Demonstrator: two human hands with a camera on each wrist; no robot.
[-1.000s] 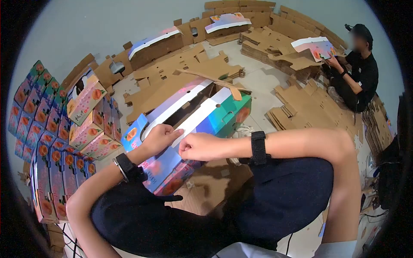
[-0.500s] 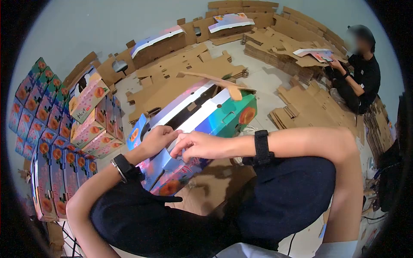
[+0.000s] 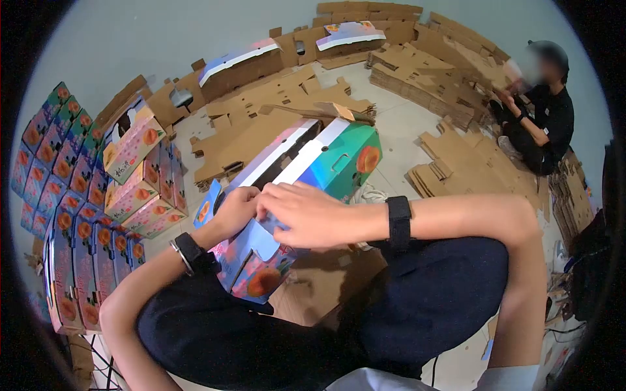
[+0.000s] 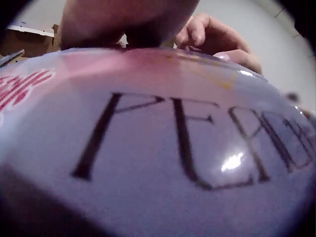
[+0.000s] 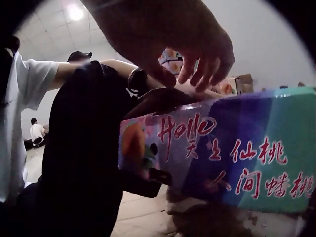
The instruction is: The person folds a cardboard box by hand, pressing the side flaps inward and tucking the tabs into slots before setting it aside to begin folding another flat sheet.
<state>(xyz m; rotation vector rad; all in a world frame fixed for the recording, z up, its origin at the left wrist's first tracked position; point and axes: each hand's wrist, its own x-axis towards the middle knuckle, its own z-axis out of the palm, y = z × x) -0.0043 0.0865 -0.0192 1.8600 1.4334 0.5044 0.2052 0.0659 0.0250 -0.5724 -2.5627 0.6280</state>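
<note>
A printed peach carton (image 3: 355, 159) stands in front of my knees, its top panels parted along a long dark slot. At its near end my left hand (image 3: 236, 212) grips the top edge with bent fingers; the left wrist view shows this hand over the panel lettered "PEACH" (image 4: 197, 143). Over the same end hangs my right hand (image 3: 303, 212), fingers loosely bent and tips right beside the left hand. In the right wrist view its thumb and fingers (image 5: 200, 74) are apart just above the carton. A pale blue flap (image 3: 261, 242) sticks up below my hands.
Finished peach cartons (image 3: 65, 169) are stacked at the left, with more cartons (image 3: 140, 182) beside them. Flat brown cardboard (image 3: 280, 98) lies across the floor beyond. At the right, another person (image 3: 551, 111) sits by a cardboard stack (image 3: 424, 85).
My right hand has moved left, closer to the left hand, and its fingers have loosened. The near blue flap has risen. The other person's printed sheet has left their hands' front.
</note>
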